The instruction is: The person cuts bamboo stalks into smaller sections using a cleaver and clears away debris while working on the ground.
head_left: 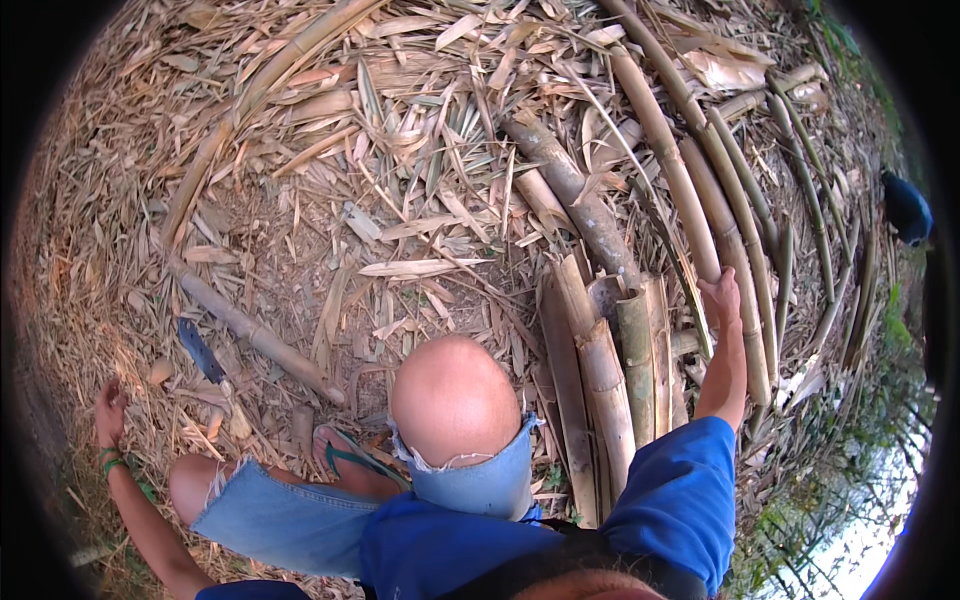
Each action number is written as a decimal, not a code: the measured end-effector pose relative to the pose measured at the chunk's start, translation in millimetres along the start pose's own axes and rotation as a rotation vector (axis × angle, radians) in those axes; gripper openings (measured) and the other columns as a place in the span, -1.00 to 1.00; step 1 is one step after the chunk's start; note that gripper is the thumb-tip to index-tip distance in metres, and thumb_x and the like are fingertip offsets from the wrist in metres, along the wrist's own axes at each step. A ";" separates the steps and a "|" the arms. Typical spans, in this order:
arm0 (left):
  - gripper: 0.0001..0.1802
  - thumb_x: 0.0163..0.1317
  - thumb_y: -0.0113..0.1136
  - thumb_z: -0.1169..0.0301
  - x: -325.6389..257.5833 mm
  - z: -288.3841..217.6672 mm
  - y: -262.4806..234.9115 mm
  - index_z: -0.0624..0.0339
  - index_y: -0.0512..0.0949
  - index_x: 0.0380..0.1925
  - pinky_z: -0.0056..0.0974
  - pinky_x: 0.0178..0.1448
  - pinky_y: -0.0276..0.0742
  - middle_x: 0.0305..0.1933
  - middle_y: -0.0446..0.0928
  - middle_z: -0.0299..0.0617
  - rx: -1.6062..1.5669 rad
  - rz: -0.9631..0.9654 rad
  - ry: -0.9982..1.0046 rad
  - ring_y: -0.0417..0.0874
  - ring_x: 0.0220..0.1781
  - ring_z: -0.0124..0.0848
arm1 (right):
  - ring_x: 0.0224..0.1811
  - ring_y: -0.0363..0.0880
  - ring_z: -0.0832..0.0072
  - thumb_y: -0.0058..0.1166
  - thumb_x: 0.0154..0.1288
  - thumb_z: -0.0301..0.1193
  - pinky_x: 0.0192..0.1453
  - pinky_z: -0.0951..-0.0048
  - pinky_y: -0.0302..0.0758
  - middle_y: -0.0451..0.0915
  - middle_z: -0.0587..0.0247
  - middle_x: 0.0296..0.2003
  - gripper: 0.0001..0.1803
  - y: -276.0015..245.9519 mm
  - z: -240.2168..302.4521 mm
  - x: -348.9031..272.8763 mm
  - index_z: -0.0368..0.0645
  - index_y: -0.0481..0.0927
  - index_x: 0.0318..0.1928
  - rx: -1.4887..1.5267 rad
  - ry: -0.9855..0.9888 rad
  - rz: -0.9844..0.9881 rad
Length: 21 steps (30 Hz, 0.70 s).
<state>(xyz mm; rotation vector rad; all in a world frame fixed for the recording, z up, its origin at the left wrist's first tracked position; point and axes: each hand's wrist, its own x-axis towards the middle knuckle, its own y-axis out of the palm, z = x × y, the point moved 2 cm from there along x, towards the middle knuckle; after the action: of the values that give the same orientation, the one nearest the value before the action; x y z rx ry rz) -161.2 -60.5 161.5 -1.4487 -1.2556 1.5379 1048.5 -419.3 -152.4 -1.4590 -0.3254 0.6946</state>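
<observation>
The hands are wide apart. The right hand (724, 300) grips the near end of a bamboo pole (668, 150), ahead on the right; the left hand (110, 410) hangs loosely open. Beyond them lie cut bamboo pieces (606, 385), a dark blade (199, 349) and dry leaf litter (420, 190).

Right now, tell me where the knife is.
In the head view, the knife lies on the left, between the left hand and a bamboo pole.
</observation>
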 end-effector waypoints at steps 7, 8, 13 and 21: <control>-0.43 0.23 0.33 0.44 35.0 -117.6 -1.3 0.22 0.52 0.28 -0.14 0.38 0.49 0.20 0.64 -0.02 0.181 -0.115 0.272 0.63 0.27 -0.15 | -0.06 0.66 -0.15 0.40 0.05 -0.10 0.09 0.02 0.56 0.67 -0.25 -0.17 -0.36 -78.2 68.5 -63.4 -0.42 0.62 -0.04 -0.053 -0.213 -0.058; -0.44 0.22 0.34 0.44 41.0 -140.1 0.3 0.24 0.53 0.26 -0.14 0.37 0.49 0.18 0.64 -0.01 0.126 -0.125 0.359 0.64 0.26 -0.14 | -0.05 0.65 -0.16 0.38 0.06 -0.09 0.09 -0.01 0.55 0.67 -0.27 -0.17 -0.36 -92.3 85.2 -76.4 -0.41 0.61 -0.03 -0.055 -0.252 -0.116; -0.55 0.19 0.35 0.38 30.6 -248.4 10.2 0.13 0.58 0.11 -0.06 0.27 0.56 0.10 0.65 -0.01 0.093 -0.317 0.798 0.64 0.18 -0.02 | -0.06 0.67 -0.09 0.37 0.10 -0.10 0.08 -0.02 0.56 0.65 -0.28 -0.14 -0.31 -165.2 209.1 -115.9 -0.45 0.55 0.05 0.076 -0.310 -0.218; -0.56 0.24 0.33 0.32 -6.8 -272.4 6.7 0.07 0.56 0.13 0.00 0.33 0.50 0.14 0.60 -0.02 0.186 -0.182 0.728 0.58 0.23 0.00 | -0.28 0.69 0.23 0.39 0.08 0.00 -0.20 0.23 0.64 0.66 -0.14 -0.20 -0.18 -205.5 526.5 -175.6 -0.46 0.46 0.10 0.429 -0.691 0.153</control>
<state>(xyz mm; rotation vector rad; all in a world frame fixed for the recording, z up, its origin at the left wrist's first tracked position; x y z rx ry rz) 107.1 -15.8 179.3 -1.5181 -0.7529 0.8470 646.3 -101.4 143.3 -0.8064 -0.5556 1.3035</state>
